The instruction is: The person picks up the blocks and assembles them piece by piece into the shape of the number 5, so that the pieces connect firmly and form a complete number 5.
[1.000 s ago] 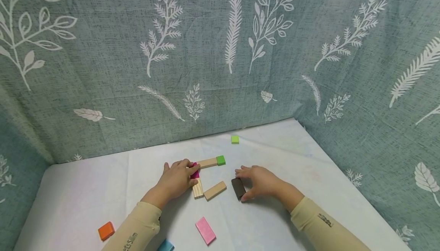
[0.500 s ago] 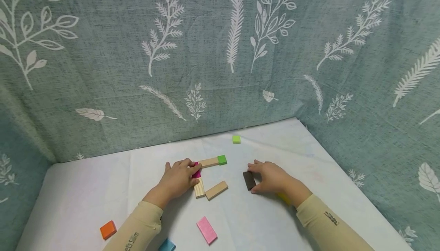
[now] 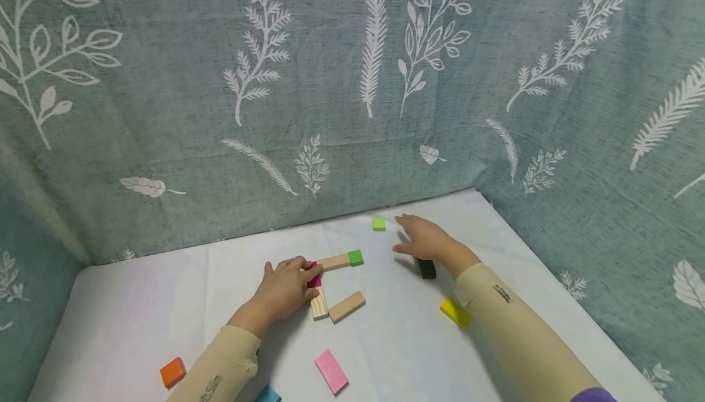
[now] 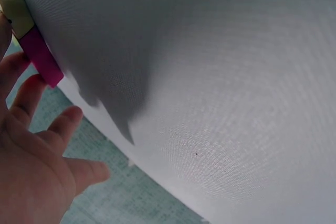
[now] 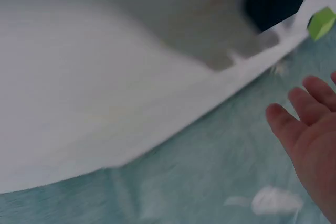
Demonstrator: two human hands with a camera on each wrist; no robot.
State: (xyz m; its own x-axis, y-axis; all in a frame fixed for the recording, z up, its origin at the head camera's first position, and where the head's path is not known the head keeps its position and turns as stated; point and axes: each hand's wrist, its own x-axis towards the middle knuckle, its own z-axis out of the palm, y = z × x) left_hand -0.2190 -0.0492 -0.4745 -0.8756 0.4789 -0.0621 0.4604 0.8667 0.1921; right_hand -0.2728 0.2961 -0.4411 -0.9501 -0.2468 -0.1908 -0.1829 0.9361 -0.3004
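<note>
My left hand [image 3: 283, 286] rests against a magenta block [image 3: 315, 276], with its thumb near a pale wooden block [image 3: 319, 304]. In the left wrist view its fingers touch the magenta block's [image 4: 44, 59] side and end. A plain wooden block [image 3: 334, 262] joins the magenta one, with a green block [image 3: 355, 257] at its far end. My right hand [image 3: 426, 240] is spread over the table beside a light green block [image 3: 379, 224], apart from it and holding nothing. A dark brown block [image 3: 426, 268] lies under its wrist, partly hidden.
Another wooden block [image 3: 347, 307] lies askew near the row. Yellow [image 3: 456, 313], pink [image 3: 331, 371], orange [image 3: 173, 372] and blue [image 3: 268, 393] blocks lie nearer the person. Leaf-patterned cloth [image 3: 330, 96] stands behind the white table [image 3: 138, 304].
My right hand has shifted the dark brown block right and away from me, let it go, and moved toward the light green block. The yellow block is uncovered. My left hand stays put.
</note>
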